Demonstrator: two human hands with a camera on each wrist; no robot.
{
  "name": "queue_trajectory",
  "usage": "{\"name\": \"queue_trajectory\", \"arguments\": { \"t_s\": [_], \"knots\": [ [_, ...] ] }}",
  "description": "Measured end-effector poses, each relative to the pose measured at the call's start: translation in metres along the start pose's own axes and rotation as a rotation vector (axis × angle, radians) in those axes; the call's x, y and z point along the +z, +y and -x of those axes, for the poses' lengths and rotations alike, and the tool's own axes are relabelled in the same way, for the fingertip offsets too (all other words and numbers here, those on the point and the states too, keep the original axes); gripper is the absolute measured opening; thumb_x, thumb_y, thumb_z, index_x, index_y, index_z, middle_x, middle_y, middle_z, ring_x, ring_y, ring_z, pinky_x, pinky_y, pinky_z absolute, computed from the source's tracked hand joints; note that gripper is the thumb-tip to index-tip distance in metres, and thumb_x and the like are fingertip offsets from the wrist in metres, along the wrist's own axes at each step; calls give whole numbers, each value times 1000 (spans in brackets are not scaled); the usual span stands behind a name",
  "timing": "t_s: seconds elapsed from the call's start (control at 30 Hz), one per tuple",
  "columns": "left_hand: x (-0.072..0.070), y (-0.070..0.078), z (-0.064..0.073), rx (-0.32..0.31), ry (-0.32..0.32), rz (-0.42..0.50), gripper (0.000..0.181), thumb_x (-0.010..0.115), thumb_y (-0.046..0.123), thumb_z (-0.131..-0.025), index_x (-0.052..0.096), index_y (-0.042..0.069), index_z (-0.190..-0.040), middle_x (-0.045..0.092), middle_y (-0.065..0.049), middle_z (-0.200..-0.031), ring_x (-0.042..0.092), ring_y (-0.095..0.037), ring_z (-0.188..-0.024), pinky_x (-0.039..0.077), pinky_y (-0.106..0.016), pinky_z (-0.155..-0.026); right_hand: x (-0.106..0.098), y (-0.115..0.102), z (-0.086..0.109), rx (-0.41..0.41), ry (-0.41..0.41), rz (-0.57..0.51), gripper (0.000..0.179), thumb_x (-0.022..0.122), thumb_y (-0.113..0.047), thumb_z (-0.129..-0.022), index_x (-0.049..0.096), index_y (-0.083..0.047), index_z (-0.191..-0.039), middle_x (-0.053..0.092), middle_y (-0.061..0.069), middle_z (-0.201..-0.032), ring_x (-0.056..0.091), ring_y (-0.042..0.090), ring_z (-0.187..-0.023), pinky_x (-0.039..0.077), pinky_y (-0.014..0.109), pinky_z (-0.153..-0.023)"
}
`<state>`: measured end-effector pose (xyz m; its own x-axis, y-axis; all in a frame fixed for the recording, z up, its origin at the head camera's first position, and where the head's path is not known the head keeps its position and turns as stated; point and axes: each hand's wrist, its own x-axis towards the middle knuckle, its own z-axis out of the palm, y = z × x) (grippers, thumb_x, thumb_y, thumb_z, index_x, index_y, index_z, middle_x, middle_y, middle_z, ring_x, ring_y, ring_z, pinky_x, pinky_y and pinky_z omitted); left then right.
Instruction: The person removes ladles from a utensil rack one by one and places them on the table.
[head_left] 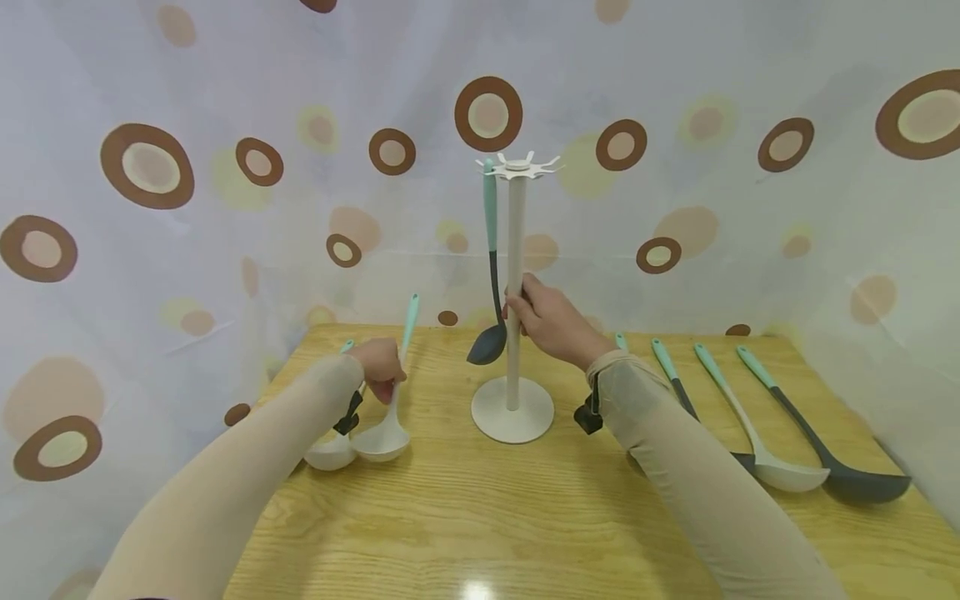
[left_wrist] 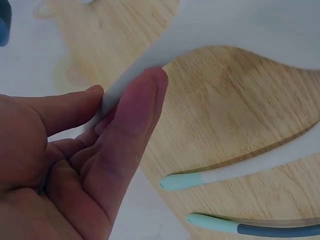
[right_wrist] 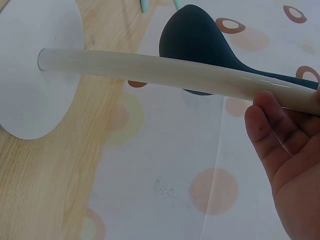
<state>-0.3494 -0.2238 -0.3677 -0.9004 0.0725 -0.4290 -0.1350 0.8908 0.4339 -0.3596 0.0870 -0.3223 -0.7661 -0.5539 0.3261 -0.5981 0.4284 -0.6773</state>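
My left hand [head_left: 378,367] pinches the handle of a white ladle [head_left: 381,442] with a mint grip, between thumb and fingers, as the left wrist view shows. Its bowl is low by the table. At the middle stands a white utensil stand [head_left: 517,217] with a round base and a ring of hooks on top. My right hand [head_left: 555,323] holds the stand's pole between thumb and fingers, about halfway up. From a hook on the left hangs a dark ladle [head_left: 489,343], mint handle up, its bowl beside the pole.
Left of my left hand lie another white ladle [head_left: 328,455] and a dark-shafted utensil [left_wrist: 270,230], mostly hidden. On the right lie a white ladle [head_left: 789,475], a dark ladle [head_left: 866,486] and more mint-handled utensils, partly behind my forearm. A patterned curtain [head_left: 420,75] hangs behind the wooden table [head_left: 420,533].
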Motion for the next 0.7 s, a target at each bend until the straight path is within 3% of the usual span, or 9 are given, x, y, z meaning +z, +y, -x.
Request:
{"name": "queue_trajectory", "arguments": {
  "t_s": [0.33,0.47,0.6,0.7],
  "knots": [
    [17,-19,-43,-122,-71,-19,19,60,5,-97,62,-12,-107,73,-19,-74,71,-20,-53,60,-29,-58,4,1,-3,-4,-7,-2,26,36,-33,-110,49,-11,-113,62,7,-98,54,24,-77,49,38,-69],
    [24,-23,-48,-145,-88,-82,17,56,2,-95,59,-10,-106,73,-19,-72,70,-19,-52,58,-27,-52,4,-2,-2,2,-13,-15,25,36,-32,-110,49,-11,-113,62,8,-100,55,27,-79,49,38,-71],
    [26,-19,-47,-161,-100,-139,10,56,2,-94,61,-7,-93,73,-17,-69,71,-19,-53,54,-24,-49,2,-3,0,8,4,-10,23,37,-30,-110,49,-11,-112,62,9,-98,55,28,-79,50,38,-71],
    [26,-17,-44,-177,-125,-179,18,56,5,-96,64,-6,-85,73,-15,-68,72,-19,-54,51,-21,-47,0,-2,1,6,8,-1,23,37,-30,-110,49,-11,-112,62,9,-97,55,25,-77,49,38,-70]
  ]
}}
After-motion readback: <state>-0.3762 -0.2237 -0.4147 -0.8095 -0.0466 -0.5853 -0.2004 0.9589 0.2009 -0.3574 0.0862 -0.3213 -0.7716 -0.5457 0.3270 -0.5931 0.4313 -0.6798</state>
